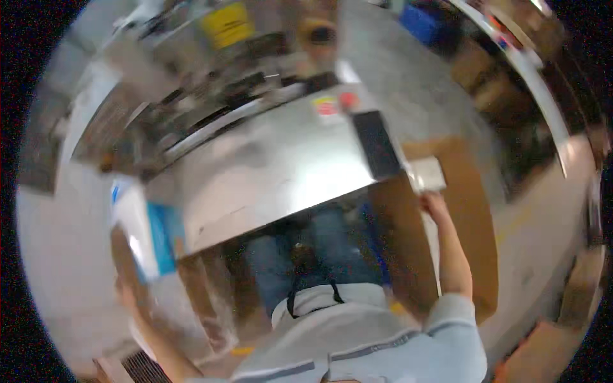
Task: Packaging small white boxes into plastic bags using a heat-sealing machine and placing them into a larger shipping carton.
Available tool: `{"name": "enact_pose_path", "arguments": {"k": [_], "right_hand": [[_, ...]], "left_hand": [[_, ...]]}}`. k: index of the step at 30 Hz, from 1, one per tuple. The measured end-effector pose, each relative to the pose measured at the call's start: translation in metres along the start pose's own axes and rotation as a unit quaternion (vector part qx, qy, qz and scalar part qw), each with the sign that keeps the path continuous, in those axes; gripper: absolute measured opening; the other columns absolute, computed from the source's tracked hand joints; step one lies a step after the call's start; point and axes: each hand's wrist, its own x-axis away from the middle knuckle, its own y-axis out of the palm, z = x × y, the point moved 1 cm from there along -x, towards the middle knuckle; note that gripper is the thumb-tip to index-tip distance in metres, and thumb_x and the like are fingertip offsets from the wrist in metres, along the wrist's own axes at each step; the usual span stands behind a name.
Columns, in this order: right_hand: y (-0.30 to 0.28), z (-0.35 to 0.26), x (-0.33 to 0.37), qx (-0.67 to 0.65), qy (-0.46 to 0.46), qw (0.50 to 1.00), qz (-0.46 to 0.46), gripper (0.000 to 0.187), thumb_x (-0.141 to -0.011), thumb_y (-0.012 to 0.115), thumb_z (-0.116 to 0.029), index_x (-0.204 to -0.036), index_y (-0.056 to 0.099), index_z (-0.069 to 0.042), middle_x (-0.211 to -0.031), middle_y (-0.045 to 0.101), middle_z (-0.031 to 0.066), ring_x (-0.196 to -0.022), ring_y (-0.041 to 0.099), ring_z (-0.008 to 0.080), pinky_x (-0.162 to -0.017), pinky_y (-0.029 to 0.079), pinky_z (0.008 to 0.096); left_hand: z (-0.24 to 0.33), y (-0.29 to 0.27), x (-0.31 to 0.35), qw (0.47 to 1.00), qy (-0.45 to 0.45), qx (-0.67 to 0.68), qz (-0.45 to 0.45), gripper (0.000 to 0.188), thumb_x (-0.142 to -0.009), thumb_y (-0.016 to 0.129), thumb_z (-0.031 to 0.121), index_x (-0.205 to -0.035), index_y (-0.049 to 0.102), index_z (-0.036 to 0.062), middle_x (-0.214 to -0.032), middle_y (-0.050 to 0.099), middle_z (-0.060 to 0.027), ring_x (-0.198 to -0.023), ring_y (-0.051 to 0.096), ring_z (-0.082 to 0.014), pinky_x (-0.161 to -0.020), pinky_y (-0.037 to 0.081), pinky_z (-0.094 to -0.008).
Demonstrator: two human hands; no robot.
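Observation:
At the right, my right hand [434,203] is closed on the near edge of a small flat white box [426,175]. The hand is over a large open brown cardboard box [477,249] that stands beside the table. My left hand [125,290] is far out to the left and smeared by motion, so its fingers do not show. It is nearest to a brown cardboard edge [122,246] and a white-and-blue package [143,236] at the table's left end. Whether it grips either one is not visible.
A shiny light table [255,185] stands in front of me. On its right side lie a black rectangular object [377,143], a red round thing [349,100] and a small red-and-yellow card [325,110]. Blurred clutter lines the far edge. A blue bin [418,24] stands beyond.

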Motion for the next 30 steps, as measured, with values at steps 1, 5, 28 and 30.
{"name": "enact_pose_path", "arguments": {"k": [1, 5, 28, 30], "right_hand": [[-0.057, 0.0, 0.013, 0.069, -0.026, 0.997, 0.006, 0.029, -0.092, 0.062, -0.034, -0.086, 0.067, -0.006, -0.062, 0.054, -0.0012, -0.051, 0.049, 0.0117, -0.047, 0.037, 0.0287], [-0.088, -0.015, 0.031, 0.043, -0.029, 0.999, -0.005, 0.04, -0.096, 0.062, -0.038, -0.117, 0.063, -0.004, -0.095, 0.067, 0.0056, -0.074, 0.063, 0.0125, -0.062, 0.052, 0.0283], [0.262, -0.244, 0.265, 0.216, -0.529, 0.799, -0.187, 0.074, -0.077, 0.079, -0.007, -0.143, 0.044, -0.004, -0.142, 0.051, 0.0133, -0.131, 0.049, 0.0258, -0.106, 0.043, 0.0406], [0.284, -0.242, 0.267, 0.212, -0.509, 0.792, -0.262, 0.057, -0.08, 0.078, -0.01, -0.131, 0.054, -0.002, -0.129, 0.061, 0.014, -0.117, 0.061, 0.0238, -0.098, 0.049, 0.0369]], "left_hand": [[0.074, 0.043, -0.013, 0.999, -0.037, 0.015, -0.005, 0.049, -0.1, 0.051, 0.033, -0.136, 0.055, -0.0009, -0.131, 0.062, -0.0168, -0.121, 0.058, -0.0268, -0.103, 0.045, -0.0369], [0.232, 0.093, -0.055, 0.974, 0.019, 0.203, -0.096, 0.046, -0.093, 0.068, 0.034, -0.115, 0.064, -0.0055, -0.114, 0.068, -0.0173, -0.105, 0.064, -0.0248, -0.095, 0.049, -0.0367], [0.413, 0.016, 0.112, 0.855, 0.261, 0.419, -0.159, 0.022, -0.094, 0.06, 0.017, -0.108, 0.07, 0.0034, -0.101, 0.071, -0.0177, -0.09, 0.07, -0.0339, -0.078, 0.055, -0.0401], [0.43, 0.015, 0.136, 0.819, 0.261, 0.471, -0.2, 0.02, -0.096, 0.059, 0.015, -0.106, 0.069, 0.0015, -0.093, 0.071, -0.018, -0.082, 0.069, -0.0323, -0.072, 0.055, -0.0365]]}}
